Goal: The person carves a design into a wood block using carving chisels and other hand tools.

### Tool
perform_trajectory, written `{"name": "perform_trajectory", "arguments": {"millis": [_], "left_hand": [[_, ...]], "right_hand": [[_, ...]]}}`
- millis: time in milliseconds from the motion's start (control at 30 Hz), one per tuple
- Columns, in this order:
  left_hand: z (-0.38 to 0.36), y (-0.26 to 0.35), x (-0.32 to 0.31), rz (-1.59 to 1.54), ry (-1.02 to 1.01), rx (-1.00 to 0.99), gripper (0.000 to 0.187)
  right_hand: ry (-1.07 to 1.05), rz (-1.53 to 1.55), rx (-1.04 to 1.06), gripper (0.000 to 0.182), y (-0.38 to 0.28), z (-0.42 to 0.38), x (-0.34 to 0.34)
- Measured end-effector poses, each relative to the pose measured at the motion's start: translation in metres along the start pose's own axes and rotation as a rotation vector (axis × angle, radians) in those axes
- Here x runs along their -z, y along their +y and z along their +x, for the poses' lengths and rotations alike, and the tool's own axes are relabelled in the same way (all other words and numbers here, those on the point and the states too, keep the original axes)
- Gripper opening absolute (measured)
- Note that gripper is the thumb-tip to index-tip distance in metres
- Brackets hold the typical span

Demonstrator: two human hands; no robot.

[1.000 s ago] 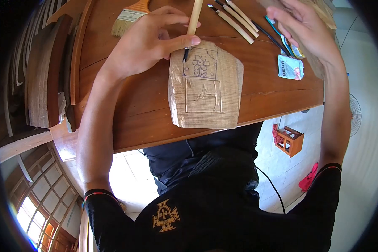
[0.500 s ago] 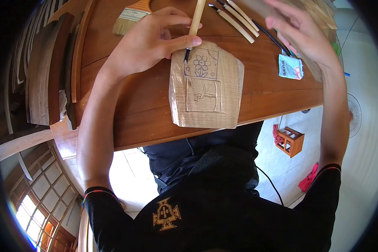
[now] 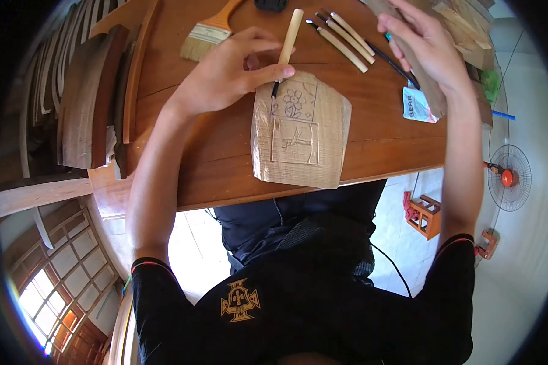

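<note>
My left hand (image 3: 231, 73) grips a carving chisel (image 3: 291, 36) by the lower part of its pale wooden handle. Its dark blade points down at the upper left of a wooden board (image 3: 301, 173), beside a pen-drawn flower in a square. Below the flower, a second square with a figure is carved into the board. At the upper right, my right hand (image 3: 429, 52) is closed around a flat wooden strip (image 3: 429, 91), raised to the right of the board. Part of the strip is hidden behind the fingers.
Several pale-handled carving tools (image 3: 341, 45) lie behind the board. A flat brush (image 3: 207, 39) is at the back left. Near the right forearm lies a light-blue packet (image 3: 417, 106). Planks (image 3: 91, 103) stand at the left. A fan (image 3: 508, 176) stands beyond the table's right side.
The view has shifted slightly. My right hand and the wooden strip, blurred before, now look sharper. The chisel stays at the board's upper left in my left hand.
</note>
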State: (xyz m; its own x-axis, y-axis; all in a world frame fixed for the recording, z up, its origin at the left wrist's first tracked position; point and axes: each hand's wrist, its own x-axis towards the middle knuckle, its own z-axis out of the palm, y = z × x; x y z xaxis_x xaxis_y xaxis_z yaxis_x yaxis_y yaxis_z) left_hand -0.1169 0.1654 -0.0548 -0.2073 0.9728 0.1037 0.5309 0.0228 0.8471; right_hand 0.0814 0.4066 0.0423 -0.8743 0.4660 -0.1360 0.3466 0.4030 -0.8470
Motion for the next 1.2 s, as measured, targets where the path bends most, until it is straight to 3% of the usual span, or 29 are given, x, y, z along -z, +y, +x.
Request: {"name": "perform_trajectory", "arguments": {"millis": [100, 133, 400, 433, 500, 567, 700, 933, 1000, 1100, 1167, 1200], "left_hand": [[-0.010, 0.018, 0.001, 0.018, 0.038, 0.083, 0.040], [-0.018, 0.023, 0.001, -0.016, 0.101, 0.088, 0.040], [-0.042, 0.013, -0.035, -0.148, 0.521, 0.159, 0.040], [-0.047, 0.036, -0.046, -0.235, 0.570, 0.270, 0.044], [-0.070, 0.060, -0.069, 0.185, 0.650, 0.166, 0.065], [-0.091, 0.080, -0.101, 0.432, 0.637, 0.196, 0.109], [-0.095, 0.084, -0.118, 0.542, 0.533, 0.354, 0.120], [-0.070, 0.070, -0.099, 0.570, 0.513, 0.314, 0.113], [-0.061, 0.068, -0.091, 0.575, 0.511, 0.271, 0.107], [-0.045, 0.040, -0.059, 0.356, 0.560, 0.199, 0.080], [-0.012, 0.021, -0.031, -0.022, 0.572, 0.256, 0.052], [0.004, 0.013, -0.022, -0.118, 0.477, 0.289, 0.050]], "right_hand": [[-0.069, -0.178, 0.001, 0.056, 0.002, 0.003, -0.002], [-0.063, -0.099, 0.048, 0.049, 0.009, 0.002, -0.003], [-0.117, 0.004, 0.138, 0.056, 0.037, 0.008, -0.009], [-0.098, 0.085, 0.163, 0.052, 0.041, 0.010, -0.014], [-0.139, 0.103, 0.115, 0.055, 0.042, 0.010, -0.015], [-0.154, 0.132, 0.102, 0.058, 0.044, 0.008, -0.016], [-0.139, 0.302, 0.109, 0.060, 0.055, 0.008, -0.026], [-0.064, 0.567, 0.165, 0.062, 0.062, 0.009, -0.030], [-0.046, 0.511, 0.179, 0.057, 0.062, 0.006, -0.022], [-0.059, 0.325, 0.218, 0.056, 0.058, 0.007, -0.003], [-0.023, 0.169, 0.209, 0.054, 0.048, 0.005, 0.009], [-0.008, 0.090, 0.204, 0.053, 0.042, 0.005, 0.013]]}}
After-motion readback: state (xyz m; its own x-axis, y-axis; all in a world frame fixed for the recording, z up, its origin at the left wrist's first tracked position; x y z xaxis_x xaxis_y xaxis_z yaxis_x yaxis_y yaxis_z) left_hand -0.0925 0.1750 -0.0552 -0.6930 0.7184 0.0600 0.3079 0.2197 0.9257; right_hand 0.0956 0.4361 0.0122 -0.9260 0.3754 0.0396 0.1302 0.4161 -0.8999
